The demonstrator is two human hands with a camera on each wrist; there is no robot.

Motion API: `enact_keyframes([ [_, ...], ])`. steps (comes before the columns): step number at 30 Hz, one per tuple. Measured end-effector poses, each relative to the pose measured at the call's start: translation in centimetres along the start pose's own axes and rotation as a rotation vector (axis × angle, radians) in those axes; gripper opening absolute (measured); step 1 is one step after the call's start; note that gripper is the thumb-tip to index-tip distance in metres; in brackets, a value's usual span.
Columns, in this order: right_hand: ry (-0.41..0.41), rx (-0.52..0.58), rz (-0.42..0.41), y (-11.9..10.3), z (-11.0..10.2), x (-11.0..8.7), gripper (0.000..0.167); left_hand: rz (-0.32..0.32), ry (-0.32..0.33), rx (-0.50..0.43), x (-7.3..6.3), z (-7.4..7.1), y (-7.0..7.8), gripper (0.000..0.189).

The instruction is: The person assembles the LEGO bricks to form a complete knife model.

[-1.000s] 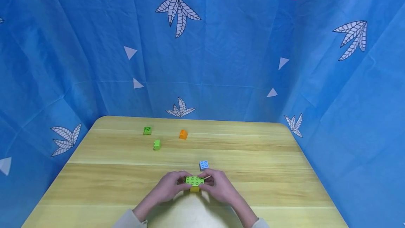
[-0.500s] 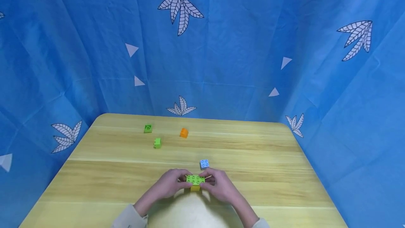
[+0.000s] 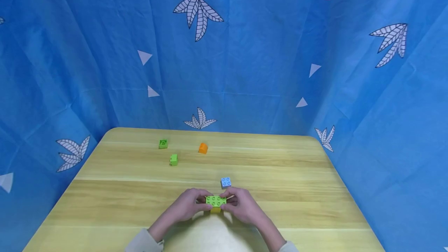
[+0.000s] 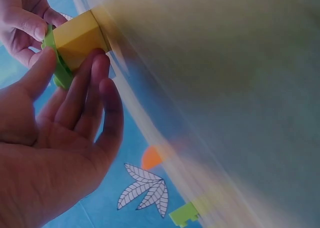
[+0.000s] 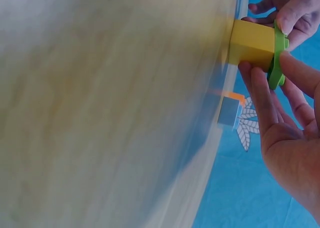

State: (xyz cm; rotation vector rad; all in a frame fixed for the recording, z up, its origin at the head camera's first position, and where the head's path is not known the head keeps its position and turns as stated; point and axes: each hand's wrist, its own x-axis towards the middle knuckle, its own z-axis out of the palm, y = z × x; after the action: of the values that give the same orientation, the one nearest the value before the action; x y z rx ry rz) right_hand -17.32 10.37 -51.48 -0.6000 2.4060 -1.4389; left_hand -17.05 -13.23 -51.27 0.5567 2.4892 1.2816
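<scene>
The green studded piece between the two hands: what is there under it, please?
Under the green studded piece is a yellow block, narrower, so the green ends stick out on both sides. The block's top is covered, so whether it has studs cannot be seen.

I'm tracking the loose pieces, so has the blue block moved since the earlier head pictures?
No. In the head view, the blue block shows no shift either way against the far edge of the table.

Lime-green rectangular plastic plate: solidly coloured
Yellow boxy plastic brick: plainly coloured
Blue hanging fabric curtain: printed with white leaves (black-outlined)
Pale-yellow wood-grain table: streaked with brown
</scene>
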Motion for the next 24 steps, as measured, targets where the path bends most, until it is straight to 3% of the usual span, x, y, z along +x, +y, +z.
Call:
enact_keyframes([
  [24,-0.020,-0.005,0.022,0.05,-0.28,-0.03,0.025,-0.003,0.004,0.015,0.20,0.24,0.00,0.029],
])
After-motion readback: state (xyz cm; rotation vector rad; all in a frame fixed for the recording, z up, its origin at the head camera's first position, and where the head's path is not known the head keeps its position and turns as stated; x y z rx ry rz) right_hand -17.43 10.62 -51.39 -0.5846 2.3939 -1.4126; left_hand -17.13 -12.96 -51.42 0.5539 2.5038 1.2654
